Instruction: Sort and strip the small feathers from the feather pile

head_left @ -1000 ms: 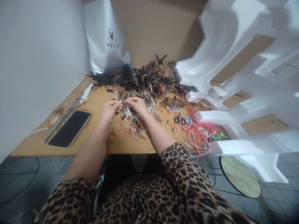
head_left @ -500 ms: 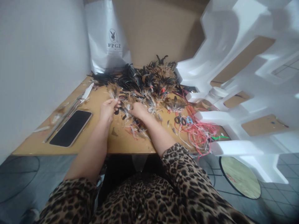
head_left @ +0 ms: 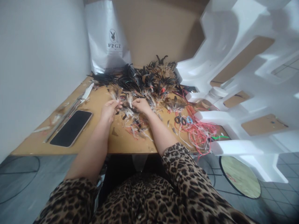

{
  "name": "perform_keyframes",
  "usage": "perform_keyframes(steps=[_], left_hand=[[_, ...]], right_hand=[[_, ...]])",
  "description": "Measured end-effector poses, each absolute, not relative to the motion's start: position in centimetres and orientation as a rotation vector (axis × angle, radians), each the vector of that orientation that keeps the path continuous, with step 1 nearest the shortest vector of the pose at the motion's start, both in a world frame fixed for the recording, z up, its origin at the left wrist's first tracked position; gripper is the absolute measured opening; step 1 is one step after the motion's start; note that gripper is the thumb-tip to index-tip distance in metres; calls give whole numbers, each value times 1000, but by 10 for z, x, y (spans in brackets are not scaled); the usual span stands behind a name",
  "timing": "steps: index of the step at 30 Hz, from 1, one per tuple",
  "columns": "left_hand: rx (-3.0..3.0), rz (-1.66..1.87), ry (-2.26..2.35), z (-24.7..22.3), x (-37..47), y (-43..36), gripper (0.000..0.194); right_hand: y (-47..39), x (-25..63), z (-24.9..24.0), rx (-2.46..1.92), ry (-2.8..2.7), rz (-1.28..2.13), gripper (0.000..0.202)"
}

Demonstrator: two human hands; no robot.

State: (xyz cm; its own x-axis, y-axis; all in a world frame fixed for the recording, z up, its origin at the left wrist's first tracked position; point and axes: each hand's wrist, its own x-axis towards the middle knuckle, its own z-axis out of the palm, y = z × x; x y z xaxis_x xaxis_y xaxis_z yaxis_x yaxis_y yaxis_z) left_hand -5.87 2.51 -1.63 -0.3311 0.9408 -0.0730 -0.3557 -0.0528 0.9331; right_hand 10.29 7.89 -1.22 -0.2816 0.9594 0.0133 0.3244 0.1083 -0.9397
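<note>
Left of centre on the tabletop (head_left: 130, 146), well back from the front edge, I have the feather bunch (head_left: 114, 91). Left hand (head_left: 110, 110) has it: fingers pinched on the pale base, brown tips fanning away toward the back edge, long axis running front to back, leaning slightly left.

Key relation: a pale tuft (head_left: 129, 99) is just to the bunch's right, small gap, apart as far as I can tell. Right hand (head_left: 143, 106) is nearer to that one; its fingers look closed on the tuft's lower end, though exact contact is too small for me to confirm. Tuft sits ahead and left of those fingers, also pointing roughly at the back edge. So from my end: two near-parallel axes, bases toward me, bunch on the left, tuft on the right.

Under and between the hands, loose feathers (head_left: 130, 114) litter the middle. Farther out, black feathers (head_left: 131, 79) and a brown feather pile (head_left: 167, 76) line the back edge. Phone (head_left: 72, 128) lies flat by the front-left corner, pink strings (head_left: 198, 130) spill over near the front-right corner, dark rings (head_left: 183, 121) just beside them. Silver bag (head_left: 106, 40) stands at the back-left corner.
</note>
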Motion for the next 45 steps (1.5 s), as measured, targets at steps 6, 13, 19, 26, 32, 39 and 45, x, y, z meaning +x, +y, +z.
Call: perform_keyframes(steps=[6,13,19,26,32,39,45], left_hand=[[714,1538,1114,-17,-58,24,11],[664,1412,958,-19,-58,22,7],[601,1359,872,-16,-55,21,7],[553,1281,769,-13,-55,18,13],[566,1309,777,-14,-55,18,11],[752,1438,992,-16,-50,20,11],[830,1395,1008,-18,-48,20,12]], right_hand=[[76,101,-6,-1194,-1416,1406,7],[76,101,-4,-1008,-1185,1713,14],[72,95,-5,-859,-1128,1826,20],[68,89,-9,-795,-1196,1815,22],[67,88,-9,-782,-1194,1834,25],[61,85,-5,-977,-1266,1655,28],[61,84,-5,-976,-1245,1668,16]])
